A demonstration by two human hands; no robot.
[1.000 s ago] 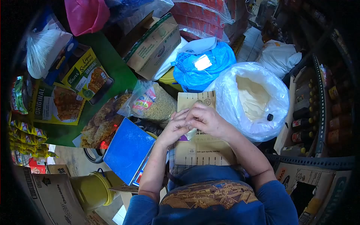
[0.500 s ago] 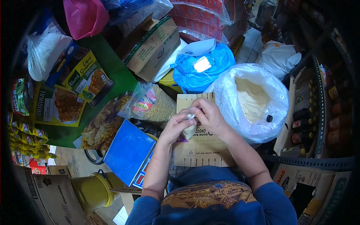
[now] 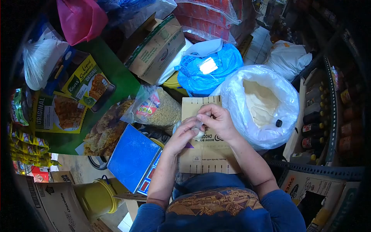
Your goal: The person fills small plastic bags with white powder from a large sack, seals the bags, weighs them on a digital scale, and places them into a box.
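Note:
A small clear plastic bag of off-white powder (image 3: 199,135) is held between my two hands, above a flat piece of cardboard (image 3: 210,158). My left hand (image 3: 184,133) is closed around the bag's neck, its fingers curled toward me. Just to the right, my right hand (image 3: 217,120) pinches the twisted top of the bag between thumb and fingers. To the right of that hand stands a large sack lined with clear plastic (image 3: 235,112), with pale powder (image 3: 261,100) inside. A black round object (image 3: 278,123) lies on the powder near the sack's side.
Left of my hands are a blue scale (image 3: 133,158) and a bag of small pasta (image 3: 164,110). A tied blue bag (image 3: 206,71) and an open carton (image 3: 158,54) stand beyond. Bottles (image 3: 311,127) line a shelf at right; a yellow bucket (image 3: 94,197) is at lower left.
My hands have drawn slightly apart. The right fingers have lifted a little at the bag's top, so more of its twisted neck shows. The bag is still between both hands.

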